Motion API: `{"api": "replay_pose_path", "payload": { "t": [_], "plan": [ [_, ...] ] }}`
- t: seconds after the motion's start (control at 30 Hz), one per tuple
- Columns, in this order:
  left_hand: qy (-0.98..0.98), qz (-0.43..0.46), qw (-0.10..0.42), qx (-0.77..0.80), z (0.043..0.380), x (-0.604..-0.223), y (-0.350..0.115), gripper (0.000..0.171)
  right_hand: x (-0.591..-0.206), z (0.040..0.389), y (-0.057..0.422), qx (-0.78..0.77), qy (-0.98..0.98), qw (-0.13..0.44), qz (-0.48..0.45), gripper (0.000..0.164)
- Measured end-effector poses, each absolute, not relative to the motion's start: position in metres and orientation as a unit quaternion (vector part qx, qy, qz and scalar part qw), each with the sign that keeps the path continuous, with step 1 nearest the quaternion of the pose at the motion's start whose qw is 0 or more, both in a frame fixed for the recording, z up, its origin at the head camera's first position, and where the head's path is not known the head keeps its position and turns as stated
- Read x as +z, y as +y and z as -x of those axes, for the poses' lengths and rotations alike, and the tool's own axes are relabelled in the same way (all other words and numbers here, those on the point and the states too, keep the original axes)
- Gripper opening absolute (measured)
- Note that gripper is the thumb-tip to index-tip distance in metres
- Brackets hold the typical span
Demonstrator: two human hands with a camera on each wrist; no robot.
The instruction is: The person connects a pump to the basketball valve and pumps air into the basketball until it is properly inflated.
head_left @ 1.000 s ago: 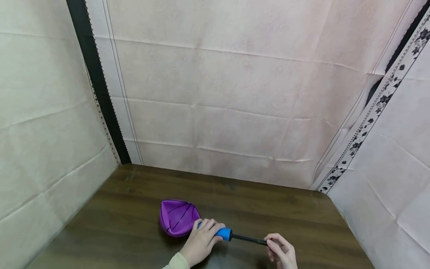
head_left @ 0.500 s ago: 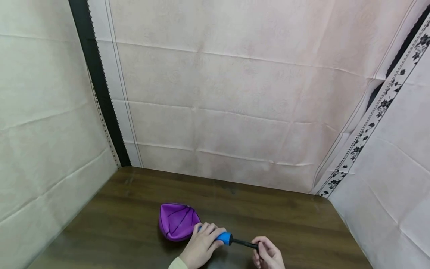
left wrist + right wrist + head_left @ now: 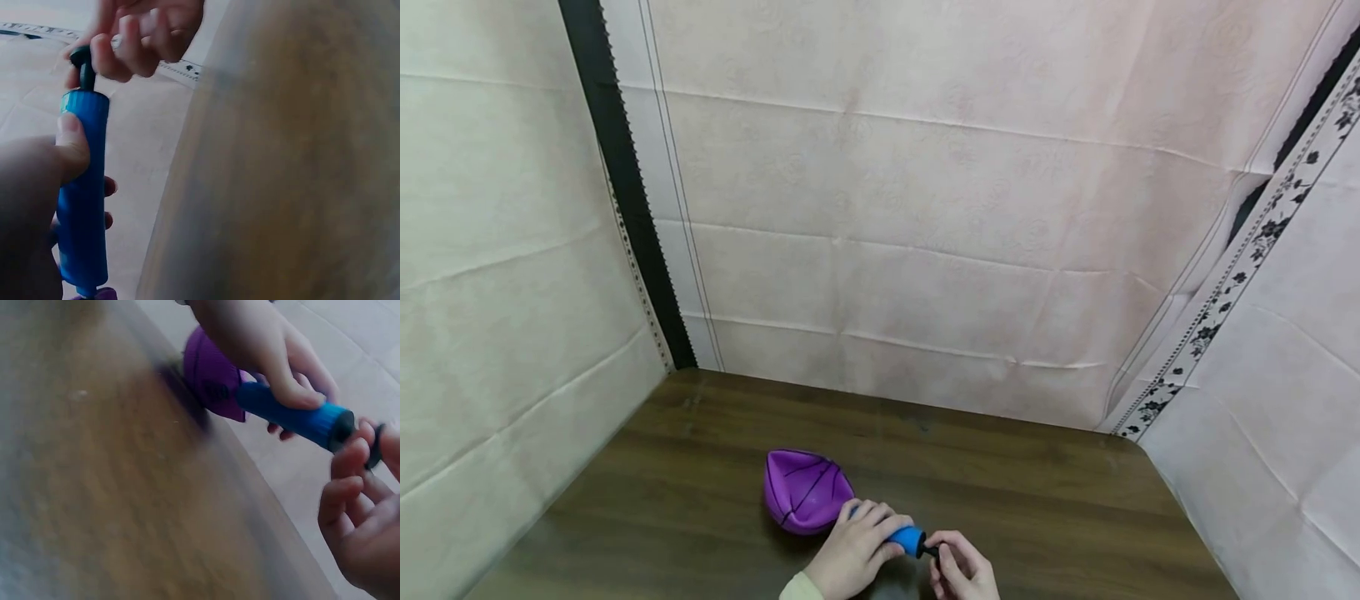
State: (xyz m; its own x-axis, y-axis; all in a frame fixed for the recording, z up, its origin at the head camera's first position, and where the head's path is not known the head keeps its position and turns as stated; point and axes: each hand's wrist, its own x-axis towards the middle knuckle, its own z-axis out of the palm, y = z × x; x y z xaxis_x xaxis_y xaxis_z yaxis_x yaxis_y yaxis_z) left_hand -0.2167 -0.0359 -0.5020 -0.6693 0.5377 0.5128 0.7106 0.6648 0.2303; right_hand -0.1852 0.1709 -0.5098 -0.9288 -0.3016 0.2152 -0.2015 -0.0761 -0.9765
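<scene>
My left hand (image 3: 856, 550) grips the blue barrel of a hand pump (image 3: 85, 194), fingers wrapped round it and thumb along its side. At the pump's far end sits a purple, partly deflated ball (image 3: 807, 492) with black lines, its top caved in. In the right wrist view the pump's tip meets the ball (image 3: 215, 378). My right hand (image 3: 961, 567) pinches the black handle (image 3: 80, 56) of the pump between thumb and fingers. Only a short piece of the black rod shows between handle and barrel.
A dark brown wooden table (image 3: 700, 467) lies under the ball and hands. Pale cloth (image 3: 880, 208) hangs behind it and on both sides, with a floral border (image 3: 1210, 325) at the right.
My right hand has moved left, pushing the pump's rod into the barrel until little of it shows. The left hand keeps its grip, and the ball stays at the pump's end.
</scene>
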Motion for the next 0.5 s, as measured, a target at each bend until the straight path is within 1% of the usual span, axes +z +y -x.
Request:
{"api": "replay_pose_path", "payload": {
  "t": [0.1,0.2,0.27,0.3,0.4,0.5],
  "plan": [
    [-0.887,0.351,0.211,-0.211,0.218,-0.502,-0.039,0.031,-0.507,0.184,0.173,-0.7,0.688,0.047,0.183,0.022],
    [-0.885,0.355,0.213,-0.214,0.218,-0.502,-0.042,0.032,-0.503,0.182,0.175,-0.697,0.696,0.069,0.159,0.03],
    [-0.886,0.354,0.208,-0.216,0.219,-0.502,-0.043,0.031,-0.499,0.181,0.177,-0.698,0.697,0.072,0.146,0.035],
    [-0.887,0.353,0.204,-0.218,0.219,-0.502,-0.043,0.031,-0.497,0.18,0.179,-0.701,0.695,0.066,0.145,0.034],
    [-0.893,0.341,0.192,-0.221,0.22,-0.499,-0.044,0.03,-0.494,0.18,0.189,-0.725,0.657,0.033,0.203,0.03],
    [-0.899,0.329,0.181,-0.225,0.221,-0.496,-0.046,0.03,-0.493,0.183,0.204,-0.757,0.59,0.015,0.282,0.033]
  ]
}}
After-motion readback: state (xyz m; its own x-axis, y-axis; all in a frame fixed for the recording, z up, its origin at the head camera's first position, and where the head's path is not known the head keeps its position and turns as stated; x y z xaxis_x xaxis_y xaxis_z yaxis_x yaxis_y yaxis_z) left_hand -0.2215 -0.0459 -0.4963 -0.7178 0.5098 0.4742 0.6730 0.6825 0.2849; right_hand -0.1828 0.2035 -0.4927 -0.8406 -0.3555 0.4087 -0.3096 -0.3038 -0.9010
